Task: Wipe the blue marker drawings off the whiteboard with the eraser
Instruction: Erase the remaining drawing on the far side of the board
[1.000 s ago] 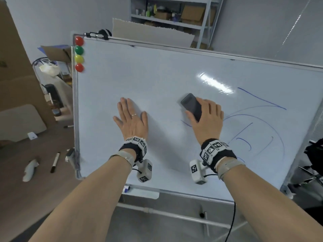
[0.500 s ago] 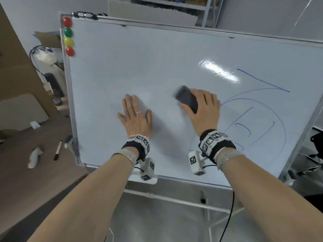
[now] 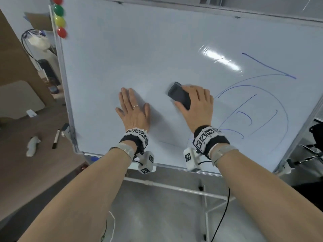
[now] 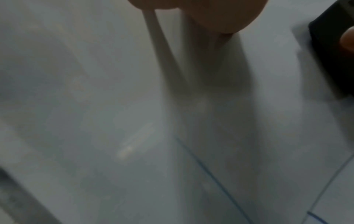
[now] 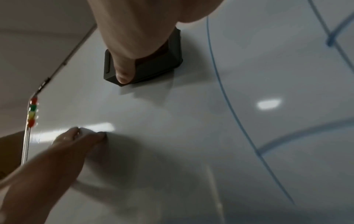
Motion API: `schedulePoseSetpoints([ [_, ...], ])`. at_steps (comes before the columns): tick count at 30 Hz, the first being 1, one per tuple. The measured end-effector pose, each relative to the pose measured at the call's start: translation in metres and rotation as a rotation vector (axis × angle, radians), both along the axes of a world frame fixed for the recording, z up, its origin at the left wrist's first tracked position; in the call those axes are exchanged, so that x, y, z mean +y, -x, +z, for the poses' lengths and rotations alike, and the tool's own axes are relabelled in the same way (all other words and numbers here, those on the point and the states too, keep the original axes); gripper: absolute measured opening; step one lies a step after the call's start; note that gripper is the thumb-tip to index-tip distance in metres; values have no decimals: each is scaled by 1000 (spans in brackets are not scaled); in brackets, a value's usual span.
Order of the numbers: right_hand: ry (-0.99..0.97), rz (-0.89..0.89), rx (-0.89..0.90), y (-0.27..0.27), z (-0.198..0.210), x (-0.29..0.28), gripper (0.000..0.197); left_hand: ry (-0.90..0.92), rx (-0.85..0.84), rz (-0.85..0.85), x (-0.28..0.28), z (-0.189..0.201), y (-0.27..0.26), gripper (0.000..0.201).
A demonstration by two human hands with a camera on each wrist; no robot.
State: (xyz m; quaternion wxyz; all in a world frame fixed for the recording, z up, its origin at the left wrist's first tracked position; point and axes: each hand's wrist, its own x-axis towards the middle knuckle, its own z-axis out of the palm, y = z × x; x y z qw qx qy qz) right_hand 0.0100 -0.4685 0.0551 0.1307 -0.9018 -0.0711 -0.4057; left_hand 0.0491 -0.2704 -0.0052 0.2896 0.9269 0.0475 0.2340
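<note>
A large whiteboard (image 3: 157,49) on a stand fills the head view. Blue marker drawings (image 3: 253,109), arcs and straight lines, cover its right part. My right hand (image 3: 195,105) grips a black eraser (image 3: 178,95) and presses it flat on the board just left of the drawings. In the right wrist view the thumb lies across the eraser (image 5: 153,63), with a blue line (image 5: 226,94) to its right. My left hand (image 3: 132,110) rests flat on the board with straight fingers, left of the eraser. The left wrist view shows bare board (image 4: 114,106) and the eraser's edge (image 4: 333,57).
Several round magnets (image 3: 59,16) sit at the board's top left corner. A brown table (image 3: 26,163) to the left holds a black marker (image 3: 56,138) and a white crumpled object (image 3: 32,145). The stand's white crossbar (image 3: 174,187) runs below the board.
My right hand has slid the eraser a little along the board, and a short blue mark by the thumb no longer shows. The left hand stays flat. My head has tilted down.
</note>
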Motion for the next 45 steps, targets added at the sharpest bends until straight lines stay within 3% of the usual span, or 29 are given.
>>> schedulePoseSetpoints([
  [7, 191, 214, 272, 45, -129, 23, 53, -27, 35, 3, 10, -47, 20, 76],
  [10, 232, 249, 358, 60, -165, 29, 54, -71, 46, 11, 14, -70, 28, 76],
  [13, 196, 219, 359, 66, -161, 29, 53, -70, 53, 25, 11, -77, 33, 75],
  [20, 20, 59, 132, 28, -98, 40, 46, -76, 42, 46, 19, -66, 35, 65],
  [26, 261, 288, 391, 48, -160, 77, 53, -84, 101, 54, 41, -80, 38, 70],
  [28, 276, 268, 435, 58, -167, 75, 53, -106, 118, 45, 45, -88, 40, 72],
  [37, 102, -72, 224, 59, -119, 5, 48, 12, 167, 165, 8, -92, 47, 76],
  [42, 216, 73, 362, 86, -171, -9, 49, -7, 172, 269, -6, -96, 51, 74],
  [45, 178, 57, 424, 99, -187, -17, 48, 11, 301, 383, -4, -117, 67, 77],
])
